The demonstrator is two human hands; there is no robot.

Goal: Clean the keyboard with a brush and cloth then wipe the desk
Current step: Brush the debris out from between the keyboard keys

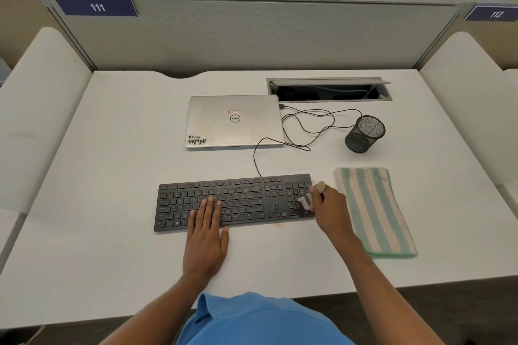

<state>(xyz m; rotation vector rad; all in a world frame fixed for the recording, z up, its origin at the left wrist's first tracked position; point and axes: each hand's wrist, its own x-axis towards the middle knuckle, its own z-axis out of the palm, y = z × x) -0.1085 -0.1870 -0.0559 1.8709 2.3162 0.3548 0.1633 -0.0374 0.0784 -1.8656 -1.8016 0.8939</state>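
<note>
A person's flat left hand (208, 223) rests with straight fingers on the middle keys of a long black computer keyboard (234, 200), whose long axis runs left to right across the white desk (112, 176). The right hand (329, 207) grips a small wooden-handled brush (307, 202), bristles on the number pad at the keyboard's right end. A folded green-and-cream striped cloth (374, 209) lies just right of that hand, nearer it than the left

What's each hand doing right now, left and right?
Left hand: open, fingers flat on the keyboard.
Right hand: gripping the brush, bristles on the keyboard's number pad.
</note>
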